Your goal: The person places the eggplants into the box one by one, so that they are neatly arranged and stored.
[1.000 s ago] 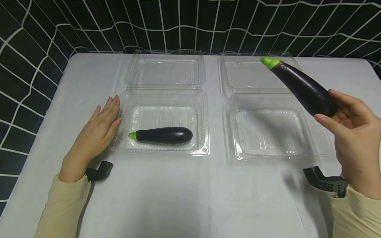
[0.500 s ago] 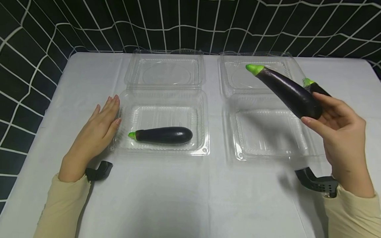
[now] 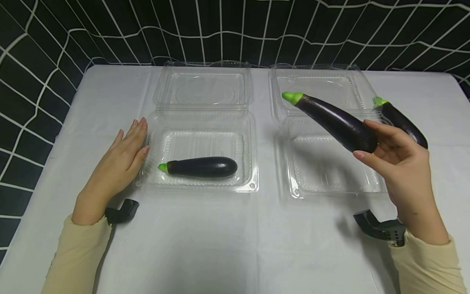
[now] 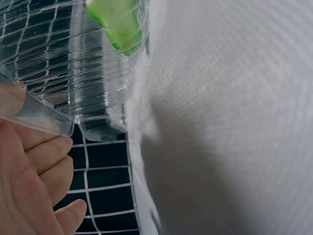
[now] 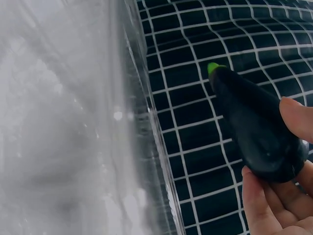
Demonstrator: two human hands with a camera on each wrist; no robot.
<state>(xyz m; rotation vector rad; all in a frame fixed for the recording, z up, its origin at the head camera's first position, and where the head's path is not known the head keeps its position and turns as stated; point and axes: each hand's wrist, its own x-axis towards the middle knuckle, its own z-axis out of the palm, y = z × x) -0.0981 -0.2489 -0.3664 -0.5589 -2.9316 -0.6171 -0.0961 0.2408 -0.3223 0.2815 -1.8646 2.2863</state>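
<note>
My right hand [image 3: 404,167] grips a dark purple eggplant [image 3: 334,121] by its fat end, thumb on the near side. The eggplant is held above the right clear plastic container [image 3: 293,179], its green stem tip pointing left and away. In the right wrist view the same eggplant [image 5: 259,127] shows between thumb and fingers. My left hand [image 3: 115,165] has straight fingers and rests along the left edge of the left clear container [image 3: 253,163]. A second eggplant [image 3: 202,167] lies in that container, stem to the left. In the left wrist view its green stem [image 4: 117,22] shows through the plastic.
Both containers have hinged lids laid back, the left lid [image 3: 205,90] and the right lid [image 3: 315,87]. Another eggplant [image 3: 402,120] lies right of the right container, partly behind my right hand. A white cloth [image 3: 220,245] covers the table. Black fabric with white grid lines [image 3: 235,32] stands behind.
My right hand has moved left with its eggplant, the stem end also lowering in view, to over the right container. The eggplant at the right has come into sight. My left hand stays put.
</note>
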